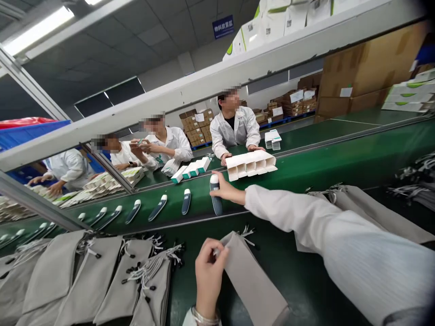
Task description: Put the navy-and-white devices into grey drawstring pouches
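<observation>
My right hand (228,189) reaches out over the green conveyor belt, its fingers closed around a dark blue, ribbed handheld device (216,207) with a white end. The device stands nearly upright in the view, its lower end at the belt. Nearer to me, my left hand (208,269) pinches the top corner of a grey drawstring pouch (254,280). This pouch lies flat on the green worktop, white cord ends showing at its top. Left of my right hand, another blue device (186,202) rests on the belt, with several more in a row.
Stacks of grey pouches (98,280) with cords lie on the left; more pouches (370,208) are on the right. Across the belt, a co-worker (234,124) holds a white divided carton (251,164). Other people sit further left. A metal rail (190,97) crosses overhead.
</observation>
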Demonstrator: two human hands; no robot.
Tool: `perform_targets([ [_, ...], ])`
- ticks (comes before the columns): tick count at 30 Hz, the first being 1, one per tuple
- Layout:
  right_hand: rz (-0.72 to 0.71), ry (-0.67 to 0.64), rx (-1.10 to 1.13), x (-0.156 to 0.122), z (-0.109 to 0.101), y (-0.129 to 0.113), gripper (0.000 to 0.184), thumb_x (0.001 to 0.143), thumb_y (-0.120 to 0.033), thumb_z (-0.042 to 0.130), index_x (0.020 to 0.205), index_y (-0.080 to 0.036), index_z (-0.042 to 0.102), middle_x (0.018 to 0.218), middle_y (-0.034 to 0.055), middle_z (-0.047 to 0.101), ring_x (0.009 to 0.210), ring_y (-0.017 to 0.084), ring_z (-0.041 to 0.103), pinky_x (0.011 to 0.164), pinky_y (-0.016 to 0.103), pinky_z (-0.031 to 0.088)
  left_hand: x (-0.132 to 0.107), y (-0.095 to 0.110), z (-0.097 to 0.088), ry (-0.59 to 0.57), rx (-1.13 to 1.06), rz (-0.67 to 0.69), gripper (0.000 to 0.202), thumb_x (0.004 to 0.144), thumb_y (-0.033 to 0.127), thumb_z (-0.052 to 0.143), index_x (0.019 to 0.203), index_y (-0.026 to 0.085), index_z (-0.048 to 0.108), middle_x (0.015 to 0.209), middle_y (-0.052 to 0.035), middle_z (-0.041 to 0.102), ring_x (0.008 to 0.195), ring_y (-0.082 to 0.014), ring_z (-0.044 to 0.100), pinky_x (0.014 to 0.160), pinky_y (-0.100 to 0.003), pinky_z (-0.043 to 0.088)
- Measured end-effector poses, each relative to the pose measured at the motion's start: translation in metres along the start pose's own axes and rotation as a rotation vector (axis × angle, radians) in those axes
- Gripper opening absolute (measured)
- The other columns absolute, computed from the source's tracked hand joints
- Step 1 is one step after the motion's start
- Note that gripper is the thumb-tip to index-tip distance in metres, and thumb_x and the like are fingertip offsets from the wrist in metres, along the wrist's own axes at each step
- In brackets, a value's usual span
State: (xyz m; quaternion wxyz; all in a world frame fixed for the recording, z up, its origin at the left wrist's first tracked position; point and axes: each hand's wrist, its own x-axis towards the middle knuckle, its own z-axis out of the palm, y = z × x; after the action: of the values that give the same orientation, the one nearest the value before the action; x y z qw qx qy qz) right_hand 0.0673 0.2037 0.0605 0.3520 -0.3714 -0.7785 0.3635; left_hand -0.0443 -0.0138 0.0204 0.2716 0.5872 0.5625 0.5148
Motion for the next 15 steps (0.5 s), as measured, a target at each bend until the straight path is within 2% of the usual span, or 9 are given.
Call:
perform_targets([
  [1, -0.014, -0.033, 0.176, -0.015, -0.009, -0.011, 0.086, 0.088, -0.029, 0.062, 0.152, -0.031, 0.004, 0.126, 0.0105, 0.052, 0.105, 0.022, 0.065, 0.083, 0.037, 0.057, 0.001, 0.003, 0.001, -0.009, -0.017, -0.001, 0.018, 0.084, 0.029, 0.065, 0.073, 0.02, 0.055, 0.076, 0.0007, 0.049, 0.07, -0.0137, 0.044, 0.063, -0.025, 0.033],
  [3, -0.015, -0.095, 0.521, -0.045, -0.025, -0.031, 0.08, 0.087, -0.031, 0.065, 0.147, -0.038, 0.012, 0.118, 0.0054, 0.053, 0.094, 0.021, 0.07, 0.074, 0.036, 0.059, 0.001, 0.012, 0.005, -0.027, -0.054, -0.001, 0.016, 0.081, 0.025, 0.067, 0.071, 0.019, 0.057, 0.077, 0.0008, 0.049, 0.07, -0.013, 0.044, 0.062, -0.024, 0.033],
  [6, 0.022, -0.127, 0.763, -0.084, -0.041, -0.048, 0.068, 0.084, -0.029, 0.068, 0.136, -0.038, 0.026, 0.111, 0.001, 0.052, 0.084, 0.018, 0.072, 0.075, 0.037, 0.06, -0.003, 0.025, 0.01, -0.05, -0.098, 0.027, 0.014, 0.08, 0.024, 0.069, 0.07, 0.019, 0.06, 0.08, 0.0001, 0.048, 0.072, -0.0128, 0.045, 0.063, -0.024, 0.035],
  [8, 0.045, -0.139, 0.796, -0.1, -0.044, -0.047, 0.061, 0.085, -0.031, 0.068, 0.132, -0.035, 0.03, 0.107, 0.0002, 0.054, 0.082, 0.017, 0.071, 0.075, 0.037, 0.06, -0.006, 0.033, 0.011, -0.019, -0.112, 0.057, 0.014, 0.081, 0.024, 0.069, 0.071, 0.019, 0.06, 0.084, -0.0009, 0.048, 0.075, -0.0133, 0.047, 0.065, -0.024, 0.036],
  [11, 0.049, -0.19, 0.719, -0.117, -0.042, -0.038, 0.047, 0.088, -0.04, 0.064, 0.127, -0.029, 0.041, 0.105, 0.0027, 0.06, 0.089, 0.019, 0.068, 0.073, 0.033, 0.057, -0.007, 0.043, 0.013, 0.072, -0.101, 0.087, 0.015, 0.081, 0.026, 0.07, 0.072, 0.019, 0.06, 0.09, -0.0027, 0.049, 0.082, -0.0148, 0.051, 0.068, -0.024, 0.04],
  [13, 0.016, -0.278, 0.605, -0.13, -0.039, -0.036, 0.033, 0.095, -0.045, 0.053, 0.119, -0.022, 0.055, 0.107, 0.0055, 0.063, 0.096, 0.019, 0.064, 0.079, 0.032, 0.054, -0.005, 0.048, 0.017, 0.136, -0.1, 0.09, 0.016, 0.081, 0.028, 0.071, 0.072, 0.019, 0.061, 0.096, -0.004, 0.052, 0.091, -0.0165, 0.054, 0.074, -0.025, 0.044],
  [15, -0.018, -0.392, 0.469, -0.145, -0.039, -0.038, 0.037, 0.1, -0.045, 0.041, 0.117, -0.018, 0.062, 0.105, 0.0064, 0.065, 0.096, 0.017, 0.062, 0.084, 0.031, 0.05, -0.002, 0.053, 0.019, 0.204, -0.132, 0.078, 0.018, 0.079, 0.029, 0.072, 0.071, 0.018, 0.061, 0.102, -0.0051, 0.054, 0.1, -0.0182, 0.055, 0.081, -0.025, 0.045],
])
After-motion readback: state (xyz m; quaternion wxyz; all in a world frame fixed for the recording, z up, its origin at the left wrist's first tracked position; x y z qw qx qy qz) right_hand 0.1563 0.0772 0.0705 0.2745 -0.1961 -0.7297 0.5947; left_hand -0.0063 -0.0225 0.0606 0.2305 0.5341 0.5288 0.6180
